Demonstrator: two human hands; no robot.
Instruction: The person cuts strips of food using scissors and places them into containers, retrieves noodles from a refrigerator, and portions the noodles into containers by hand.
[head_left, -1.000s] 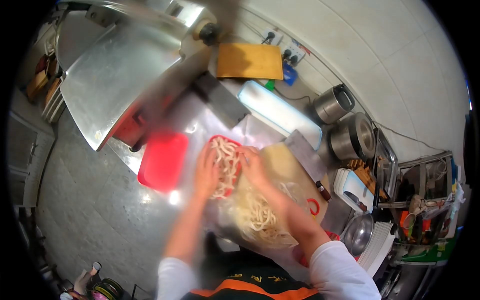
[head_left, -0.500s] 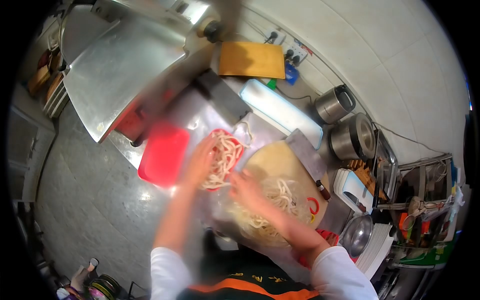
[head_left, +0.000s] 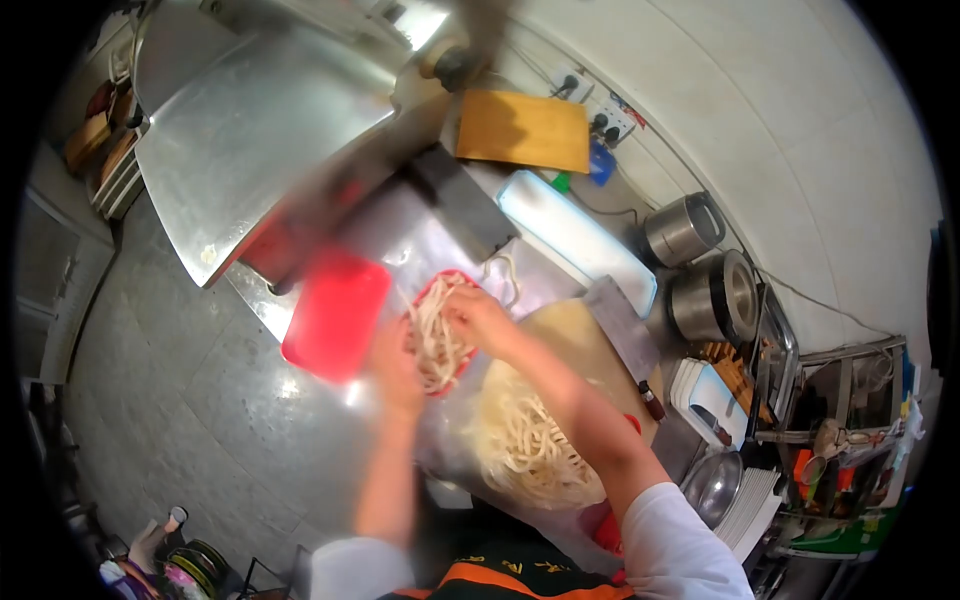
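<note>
A small red tray [head_left: 466,368] on the metal counter holds a heap of pale, thick, noodle-like strips [head_left: 436,330]. At its right side my right hand [head_left: 478,318] has curled fingers closed on some of these strips. My left hand [head_left: 397,368], smeared by motion, is beside the tray's left edge, and its fingers cannot be made out. More pale strips [head_left: 540,450] lie in a clear plastic bag on the round wooden board [head_left: 560,335], partly behind my right forearm. One loose strip [head_left: 513,275] curls on the counter above the tray.
An empty-looking red tray [head_left: 337,315] stands left of the filled one. A cleaver [head_left: 625,330] lies along the board's right edge. Behind are a long white tray [head_left: 575,240], a yellow board [head_left: 525,130] and steel pots [head_left: 715,295]. A metal hood [head_left: 260,140] juts in at upper left.
My right hand has moved up from near the bag onto the tray's strips. The left hand has dropped from the strips to the tray's lower left side.
</note>
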